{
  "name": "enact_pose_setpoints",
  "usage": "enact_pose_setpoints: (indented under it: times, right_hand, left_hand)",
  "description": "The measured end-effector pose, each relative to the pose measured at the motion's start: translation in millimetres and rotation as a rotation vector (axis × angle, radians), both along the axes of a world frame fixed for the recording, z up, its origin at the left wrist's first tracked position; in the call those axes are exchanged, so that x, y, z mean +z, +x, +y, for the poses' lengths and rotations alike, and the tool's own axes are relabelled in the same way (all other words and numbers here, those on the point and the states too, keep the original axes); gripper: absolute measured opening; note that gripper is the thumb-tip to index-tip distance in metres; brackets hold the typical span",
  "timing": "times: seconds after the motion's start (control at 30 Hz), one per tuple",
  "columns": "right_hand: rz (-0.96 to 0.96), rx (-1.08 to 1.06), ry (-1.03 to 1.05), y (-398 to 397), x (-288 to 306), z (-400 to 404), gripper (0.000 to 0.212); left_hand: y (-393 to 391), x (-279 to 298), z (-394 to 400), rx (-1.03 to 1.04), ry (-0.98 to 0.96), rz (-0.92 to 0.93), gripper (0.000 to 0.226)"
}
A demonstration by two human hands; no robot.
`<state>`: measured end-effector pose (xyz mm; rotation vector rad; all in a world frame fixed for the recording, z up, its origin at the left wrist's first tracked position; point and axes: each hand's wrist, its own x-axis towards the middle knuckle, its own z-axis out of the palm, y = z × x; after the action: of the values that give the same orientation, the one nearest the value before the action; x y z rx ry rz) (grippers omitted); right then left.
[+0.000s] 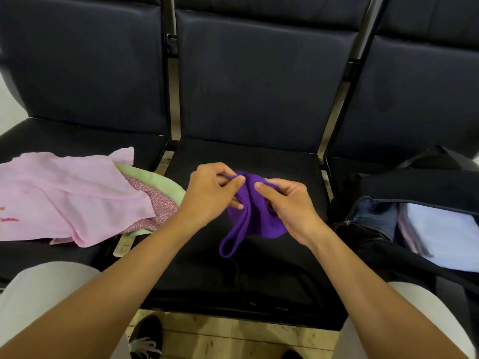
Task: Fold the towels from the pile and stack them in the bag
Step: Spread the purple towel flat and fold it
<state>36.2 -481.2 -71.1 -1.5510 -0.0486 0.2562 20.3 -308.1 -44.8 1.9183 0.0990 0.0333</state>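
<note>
A small purple towel (248, 216) hangs bunched above the middle black seat, held between both hands. My left hand (210, 193) pinches its upper edge from the left, and my right hand (285, 203) pinches the same edge from the right. One loose corner droops toward me. On the left seat lies the pile of towels (77, 193): a pink one on top, a patterned pink one and a pale green one under it. At the right, the dark bag (375, 213) stands unzipped, with a folded light blue towel (445, 229) inside.
Three dark padded seats (248, 86) with metal frame posts between them face me. My knees in light trousers sit at the bottom left and right, with black shoes on the wooden floor (233, 338) below.
</note>
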Motion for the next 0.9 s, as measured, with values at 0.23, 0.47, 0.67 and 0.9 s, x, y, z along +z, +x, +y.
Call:
enact_pose_setpoints:
  times: [0.23, 0.47, 0.67, 0.9]
  right_hand:
    - [-0.051, 0.082, -0.032, -0.3, -1.7, -3.8, 0.017]
    - [-0.073, 0.019, -0.003, 5.3, -0.4, -8.6, 0.022]
    - [-0.07, 0.078, -0.031, 2.4, -2.1, -6.4, 0.021]
    - [-0.043, 0.072, -0.063, 0.8, -4.3, -2.1, 0.017]
  left_hand:
    - [3.4, 2.0, -8.6, -0.106, 0.025, -0.014, 0.009]
    - [7.4, -3.0, -0.4, -0.343, 0.026, -0.009, 0.028]
    - [6.5, -3.3, -0.4, -0.274, 0.151, -0.147, 0.012]
    - [7.4, -2.0, 1.8, -0.227, 0.399, -0.232, 0.008]
